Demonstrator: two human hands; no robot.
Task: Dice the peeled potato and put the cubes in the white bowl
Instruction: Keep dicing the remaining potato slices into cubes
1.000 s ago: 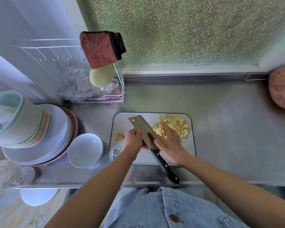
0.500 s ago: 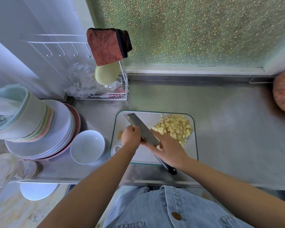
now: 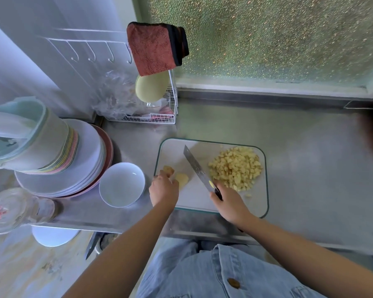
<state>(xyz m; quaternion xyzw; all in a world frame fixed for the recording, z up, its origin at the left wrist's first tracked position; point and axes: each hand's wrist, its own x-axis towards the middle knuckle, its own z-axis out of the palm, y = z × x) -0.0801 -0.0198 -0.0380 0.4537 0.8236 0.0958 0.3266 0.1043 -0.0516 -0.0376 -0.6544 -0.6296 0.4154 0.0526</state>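
Right hand (image 3: 228, 203): wrapped round handle of knife (image 3: 197, 166), blade slanting toward 11 o'clock across cutting board (image 3: 177, 150), one yellow scrap stuck near the heel. Left hand (image 3: 163, 190): at board's 8 o'clock edge, fingertips at uncut potato pieces (image 3: 182, 179); grip hidden beneath knuckles, so holding or merely touching not determinable. Risks, as judged: fingertips close to the edge when cutting such small, rounded offcuts, liable to roll or slip under the blade; cubes dropping onto the counter during transfer to white bowl (image 3: 122, 186), standing off the board at its 9 o'clock; cube pile (image 3: 235, 168) close to board's 3 o'clock rim, liable to scatter if swept hard. Count: hands, 2; knife, 1; potato pieces, 2, one pale, one browner at 12 o'clock of left hand; cube pile, 1, cubes too many to count; stray cubes (image 3: 248, 195) at pile's 5 o'clock, 2 or so; white bowl, 1, empty; cutting board, 1.
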